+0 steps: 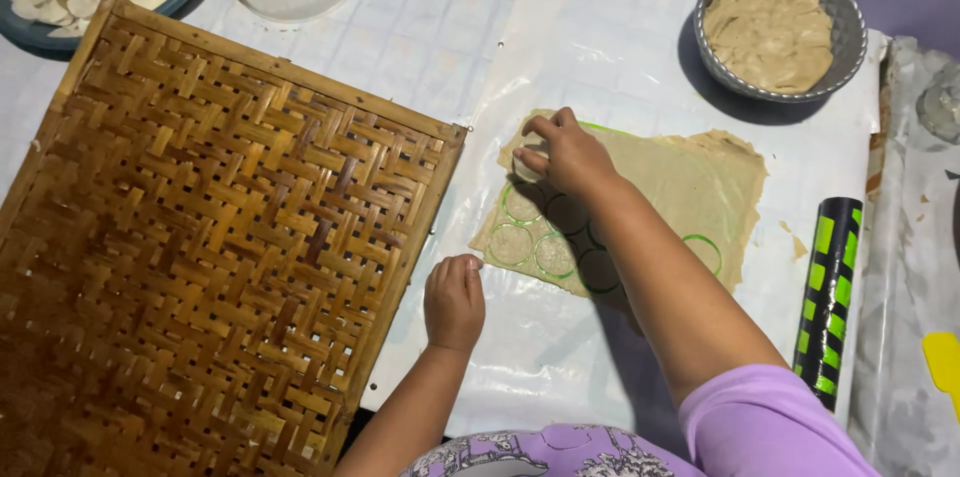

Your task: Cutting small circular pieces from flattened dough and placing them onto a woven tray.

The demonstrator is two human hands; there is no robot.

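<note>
The mat beside you is bare, so laying out seems not yet begun. The dough lies thin and beige on the plastic sheet, a few rounds cut near its left edge, most uncut. Your right hand pinches a cut round; your left hand rests loosely curled, holding nothing

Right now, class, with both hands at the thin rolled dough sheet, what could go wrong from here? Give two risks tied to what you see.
1. The right hand pinches a cut round at the far corner of the thin beige dough sheet; a piece that thin might tear or stretch.
2. The black and green striped rolling pin lies beside the right arm near the table's edge; a sweep of the arm could knock it.
</note>
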